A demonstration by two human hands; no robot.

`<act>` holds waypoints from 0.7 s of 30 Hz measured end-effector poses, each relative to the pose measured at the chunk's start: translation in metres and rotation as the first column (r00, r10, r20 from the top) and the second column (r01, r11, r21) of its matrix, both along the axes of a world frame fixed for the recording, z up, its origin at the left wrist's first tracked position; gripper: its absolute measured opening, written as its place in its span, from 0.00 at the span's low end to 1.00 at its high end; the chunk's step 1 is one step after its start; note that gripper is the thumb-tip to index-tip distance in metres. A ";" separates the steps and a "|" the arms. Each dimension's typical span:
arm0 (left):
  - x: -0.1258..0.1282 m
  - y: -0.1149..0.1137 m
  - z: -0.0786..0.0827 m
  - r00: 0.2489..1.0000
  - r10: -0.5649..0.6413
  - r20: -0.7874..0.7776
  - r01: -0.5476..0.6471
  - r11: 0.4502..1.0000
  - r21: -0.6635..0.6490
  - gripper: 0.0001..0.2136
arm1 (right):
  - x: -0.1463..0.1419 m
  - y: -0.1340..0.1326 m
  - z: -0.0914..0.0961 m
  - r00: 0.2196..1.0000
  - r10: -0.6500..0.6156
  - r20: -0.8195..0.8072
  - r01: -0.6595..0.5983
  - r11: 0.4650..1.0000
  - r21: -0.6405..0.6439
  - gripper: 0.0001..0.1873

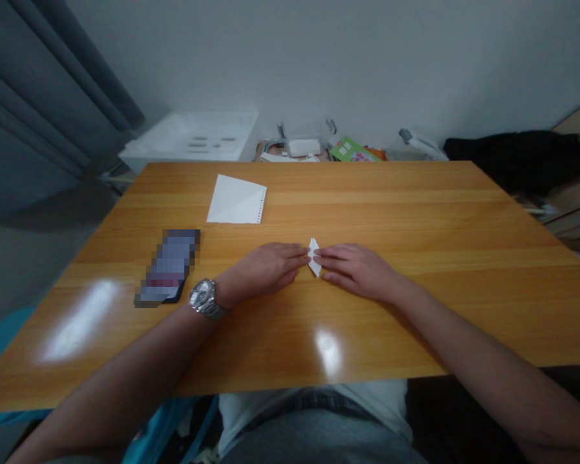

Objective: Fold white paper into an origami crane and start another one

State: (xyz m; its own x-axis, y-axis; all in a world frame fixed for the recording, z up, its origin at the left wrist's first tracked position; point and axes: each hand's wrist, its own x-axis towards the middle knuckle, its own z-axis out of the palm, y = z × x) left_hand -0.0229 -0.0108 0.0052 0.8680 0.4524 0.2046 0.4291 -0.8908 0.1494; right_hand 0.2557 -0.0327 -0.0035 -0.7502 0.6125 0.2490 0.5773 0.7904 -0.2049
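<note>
A small folded white paper piece [314,256] lies in the middle of the wooden table [415,219]. My left hand [265,269], with a metal watch [203,298] on its wrist, lies flat with its fingertips pressing the paper's left edge. From the other side my right hand [355,269] presses the paper's right edge, its fingers stretched out flat and close together. Most of the paper is hidden under the fingertips of both hands.
A white sheet of paper [236,200] with a perforated edge lies further back on the table. A phone [169,267] lies to the left of my left hand. Behind the table stand a white plastic box [193,138], cables, a green packet [350,150] and dark cloth [522,158].
</note>
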 end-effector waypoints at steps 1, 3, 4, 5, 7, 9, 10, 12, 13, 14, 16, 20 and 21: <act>0.000 0.000 0.000 1.000 0.000 -0.001 0.000 1.000 0.002 0.18 | 0.001 0.001 0.000 1.000 0.012 -0.013 -0.012 1.000 -0.007 0.20; 0.000 0.000 0.000 1.000 0.002 -0.007 -0.002 1.000 0.004 0.18 | 0.002 0.002 0.000 0.999 0.022 -0.033 -0.023 1.000 -0.013 0.19; -0.001 0.000 0.000 1.000 0.003 -0.010 -0.003 1.000 0.003 0.18 | 0.002 0.003 0.001 0.999 0.021 -0.038 -0.022 1.000 -0.010 0.18; -0.001 0.000 0.000 1.000 0.005 -0.010 -0.005 1.000 0.002 0.18 | 0.002 0.003 0.001 0.999 0.018 -0.041 -0.018 1.000 -0.006 0.18; 0.000 0.000 0.001 1.000 0.011 -0.005 -0.011 1.000 0.001 0.18 | 0.000 0.003 0.002 0.999 0.007 -0.033 -0.007 1.000 0.002 0.18; 0.000 -0.001 0.001 1.000 0.016 -0.004 -0.016 1.000 -0.003 0.19 | -0.001 0.003 0.003 1.000 0.001 -0.022 -0.001 1.000 0.006 0.18; 0.000 -0.001 0.001 1.000 0.018 -0.007 -0.018 1.000 -0.005 0.19 | -0.001 0.003 0.003 1.000 0.001 -0.019 -0.001 1.000 0.009 0.18; 0.000 -0.001 0.002 1.000 0.017 -0.013 -0.017 1.000 -0.010 0.19 | 0.000 0.003 0.002 1.000 0.002 -0.025 -0.001 1.000 0.017 0.18; 0.000 -0.001 0.002 1.000 0.015 -0.012 -0.015 1.000 -0.012 0.19 | 0.001 0.003 0.001 0.999 0.003 -0.033 -0.002 1.000 0.022 0.17; 0.000 -0.001 0.002 1.000 0.011 -0.010 -0.011 1.000 -0.013 0.19 | 0.002 0.004 -0.001 0.999 0.003 -0.042 -0.002 1.000 0.025 0.17; -0.001 0.000 0.002 1.000 0.005 -0.004 -0.005 1.000 -0.011 0.19 | 0.004 0.005 -0.004 0.998 0.010 -0.062 -0.008 1.000 0.030 0.17; 0.000 -0.002 0.004 1.000 0.019 -0.012 -0.019 1.000 0.013 0.18 | 0.005 0.006 -0.007 0.998 0.026 -0.055 -0.024 0.999 0.037 0.18; 0.001 -0.003 0.006 0.999 0.034 -0.011 -0.034 0.999 0.020 0.18 | 0.004 0.006 -0.008 0.999 0.023 -0.046 -0.021 0.999 0.043 0.18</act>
